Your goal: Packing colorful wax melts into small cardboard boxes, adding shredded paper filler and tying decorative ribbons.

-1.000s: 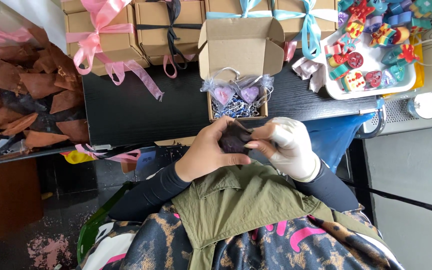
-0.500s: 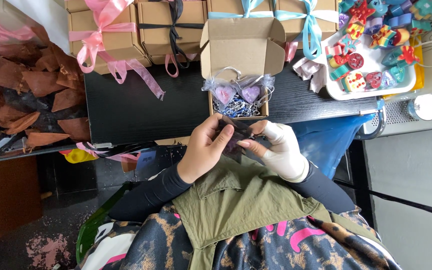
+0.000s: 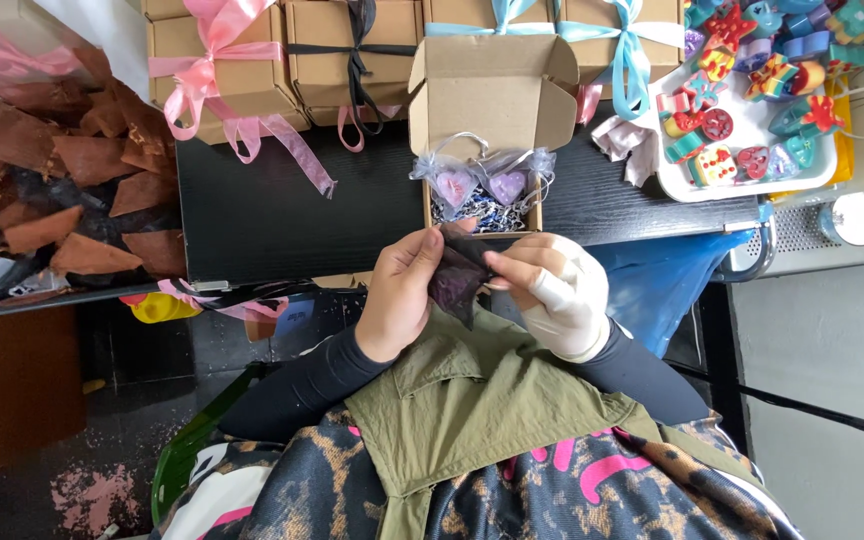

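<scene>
1. Count: two heart-shaped soaps in clear wrap, one pink (image 3: pixel 454 186) and one lilac (image 3: pixel 508 185), lying side by side in the open cardboard box (image 3: pixel 492 95). At least four closed boxes behind it, tied with ribbon: pink (image 3: pixel 214 75), black (image 3: pixel 355 55), and blue (image 3: pixel 624 45).
2. One dark purple pouch (image 3: pixel 457 275) in my grip, held over my lap just below the near edge of the black surface (image 3: pixel 282 215).
3. Pouch long axis runs roughly toward and away from me; one corner points down at my chest.
4. Pouch looks sheer, crumpled, limp.
5. Left hand (image 3: pixel 402 290) pinches its left edge; right hand (image 3: pixel 552 290), bandaged white, pinches its right.
</scene>
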